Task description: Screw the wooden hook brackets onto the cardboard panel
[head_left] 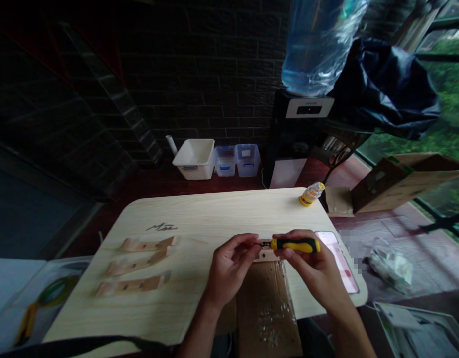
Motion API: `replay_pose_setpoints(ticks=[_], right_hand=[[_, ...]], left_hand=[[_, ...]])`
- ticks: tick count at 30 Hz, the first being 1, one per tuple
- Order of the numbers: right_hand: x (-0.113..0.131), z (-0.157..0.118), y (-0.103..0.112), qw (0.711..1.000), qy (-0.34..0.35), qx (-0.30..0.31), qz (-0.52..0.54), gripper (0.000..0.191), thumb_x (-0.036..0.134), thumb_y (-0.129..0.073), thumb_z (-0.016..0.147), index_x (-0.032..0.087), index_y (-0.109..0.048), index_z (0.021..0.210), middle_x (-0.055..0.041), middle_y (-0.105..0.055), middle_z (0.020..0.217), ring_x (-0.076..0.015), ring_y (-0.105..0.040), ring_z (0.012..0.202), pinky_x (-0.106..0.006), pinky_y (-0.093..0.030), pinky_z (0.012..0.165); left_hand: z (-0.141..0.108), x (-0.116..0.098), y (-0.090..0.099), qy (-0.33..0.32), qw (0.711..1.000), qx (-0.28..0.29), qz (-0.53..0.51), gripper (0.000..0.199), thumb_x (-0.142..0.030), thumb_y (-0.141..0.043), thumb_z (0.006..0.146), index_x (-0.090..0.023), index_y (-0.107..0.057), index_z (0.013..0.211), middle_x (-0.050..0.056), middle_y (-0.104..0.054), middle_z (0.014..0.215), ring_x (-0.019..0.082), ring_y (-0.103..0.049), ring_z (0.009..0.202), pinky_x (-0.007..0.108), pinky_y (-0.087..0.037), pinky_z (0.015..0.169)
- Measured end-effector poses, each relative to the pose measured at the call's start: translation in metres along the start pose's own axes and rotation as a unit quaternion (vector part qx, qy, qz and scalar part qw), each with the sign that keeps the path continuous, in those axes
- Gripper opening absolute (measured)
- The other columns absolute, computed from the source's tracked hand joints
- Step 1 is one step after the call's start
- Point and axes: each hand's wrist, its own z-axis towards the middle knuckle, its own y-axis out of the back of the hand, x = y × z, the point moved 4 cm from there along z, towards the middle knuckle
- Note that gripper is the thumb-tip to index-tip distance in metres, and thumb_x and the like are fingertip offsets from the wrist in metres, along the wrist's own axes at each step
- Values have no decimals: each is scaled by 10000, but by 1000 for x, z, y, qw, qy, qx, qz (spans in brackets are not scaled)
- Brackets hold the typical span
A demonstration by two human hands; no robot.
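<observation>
My right hand (pixel 317 261) is wrapped round the yellow and black handle of a screwdriver (pixel 298 244), which lies nearly level with its tip to the left. At that tip, the thumb and fingers of my left hand (pixel 231 266) are pinched together; whatever small thing they hold is too small to make out. Just below both hands, a small wooden block (pixel 267 255) with a dark spot on its face rests at the far end of a taped cardboard box (pixel 264 303). Part of the block is hidden behind my fingers.
Three wooden pieces (pixel 134 286) lie on the left of the table (pixel 192 214), below several dark thin screws or pins (pixel 162 227). A phone (pixel 339 261) lies right of my right hand. A yellow-based clear container (pixel 311 194) stands at the far right corner.
</observation>
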Motion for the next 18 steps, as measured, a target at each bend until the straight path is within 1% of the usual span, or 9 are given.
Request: replay_pose_setpoints(ticks=[3,6,13,15,18], right_hand=[[-4,0,1,1000,-13,-10,13,285,348,-758,856,265,-600,1078,-65,-732,1132,-227,-729,1000,-375,-620,855],[-6,0,0,1000,-17,-11,16,298,357,-765,848,263,-582,1064,-71,-732,1123,-248,-722,1037,-386,-622,856],[-9,-1,-6,999,-36,27,31,308,377,-745,862,270,-545,1070,-85,-730,1153,-284,-678,1149,-459,-606,911],[-8,-1,-7,998,-40,31,31,315,386,-744,862,270,-539,1072,-78,-736,1133,-277,-696,1112,-457,-604,912],[-8,-1,-7,998,-49,32,30,316,410,-742,860,266,-544,1060,-62,-747,1086,-254,-736,995,-429,-615,876]], left_hand=[[-1,3,5,17,999,-19,-20,239,-366,-754,840,-182,-678,972,53,-743,908,165,-717,806,282,-623,758],[-1,4,7,24,1000,-15,-15,236,-379,-764,826,-179,-671,908,52,-750,876,166,-724,782,281,-626,742],[-1,5,9,34,999,-23,-28,273,-425,-804,775,-176,-718,846,52,-757,825,174,-726,728,298,-639,700],[-1,4,9,34,999,-17,-35,267,-421,-818,759,-176,-731,821,49,-753,805,173,-721,715,300,-639,689],[-1,1,8,3,999,-3,-37,216,-377,-832,751,-184,-740,780,39,-734,807,170,-711,762,293,-631,722]])
